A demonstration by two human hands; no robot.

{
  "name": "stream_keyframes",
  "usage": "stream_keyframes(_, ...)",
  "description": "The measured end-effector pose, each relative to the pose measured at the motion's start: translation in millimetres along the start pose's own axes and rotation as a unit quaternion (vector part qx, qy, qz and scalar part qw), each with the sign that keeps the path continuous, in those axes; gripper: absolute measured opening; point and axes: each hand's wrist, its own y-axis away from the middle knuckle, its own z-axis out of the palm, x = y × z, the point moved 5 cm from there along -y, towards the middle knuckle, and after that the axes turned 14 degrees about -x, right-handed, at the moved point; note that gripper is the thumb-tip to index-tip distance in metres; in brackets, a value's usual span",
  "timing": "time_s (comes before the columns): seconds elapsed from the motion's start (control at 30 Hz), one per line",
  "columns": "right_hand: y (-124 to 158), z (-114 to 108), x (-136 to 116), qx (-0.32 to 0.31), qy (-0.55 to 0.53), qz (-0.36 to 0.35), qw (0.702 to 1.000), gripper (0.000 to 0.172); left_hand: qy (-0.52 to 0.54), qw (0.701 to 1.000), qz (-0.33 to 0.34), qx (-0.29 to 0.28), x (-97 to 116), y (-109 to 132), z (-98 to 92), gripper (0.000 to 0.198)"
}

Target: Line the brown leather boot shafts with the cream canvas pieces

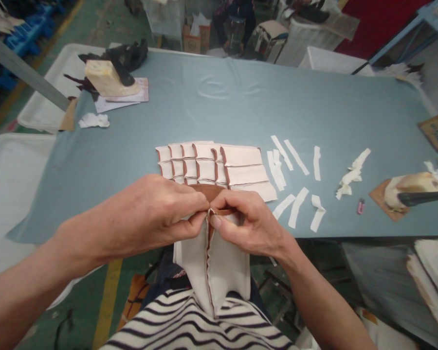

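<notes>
My left hand [156,214] and my right hand [246,223] meet at the near table edge, both pinching the top of a cream leather piece with a brown edge [213,265] that hangs down toward my striped shirt. A seam runs down its middle between my thumbs. Just beyond my hands lies a fanned stack of similar cream pieces with brown edges [219,167] on the blue-grey table [241,107].
Several white paper strips [295,170] lie scattered right of the stack, with a crumpled pile [350,175] farther right. A shoe last [412,187] rests at the right edge, another last with black pieces [109,78] at the far left. White trays [7,170] stand left.
</notes>
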Motion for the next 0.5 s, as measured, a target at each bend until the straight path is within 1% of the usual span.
stream_keyframes(0.07,-0.5,-0.1,-0.4,0.012,-0.015,0.010,1.000,0.013,-0.003,1.000,0.014,0.015,1.0,-2.2,1.4,0.027)
stream_keyframes(0.1,-0.7,-0.2,-0.6,0.018,-0.026,0.016,0.999,0.013,0.007,0.999,0.009,0.033,0.0,-3.3,1.1,0.026)
stream_keyframes(0.13,-1.0,-0.1,-0.9,0.023,-0.038,0.024,0.999,0.014,0.033,0.998,-0.006,0.054,-2.1,-4.2,0.8,0.025)
stream_keyframes(0.2,-1.7,0.5,-1.5,0.029,-0.062,0.042,0.997,0.017,0.120,0.989,-0.038,0.074,-7.0,-6.0,2.9,0.023)
stream_keyframes(0.27,-2.5,1.3,-2.3,0.030,-0.085,0.056,0.994,0.020,0.225,0.970,-0.060,0.072,-10.1,-7.6,8.1,0.021)
stream_keyframes(0.33,-3.1,2.0,-2.3,0.031,-0.110,0.067,0.991,0.021,0.307,0.946,-0.081,0.070,-11.9,-8.0,13.8,0.020)
stream_keyframes(0.43,-4.1,3.1,-1.0,0.024,-0.134,0.081,0.987,0.024,0.372,0.918,-0.110,0.079,-15.2,-6.3,21.0,0.018)
stream_keyframes(0.5,-4.9,3.8,-0.4,0.013,-0.127,0.088,0.988,0.025,0.401,0.905,-0.122,0.076,-18.1,-5.4,26.1,0.018)
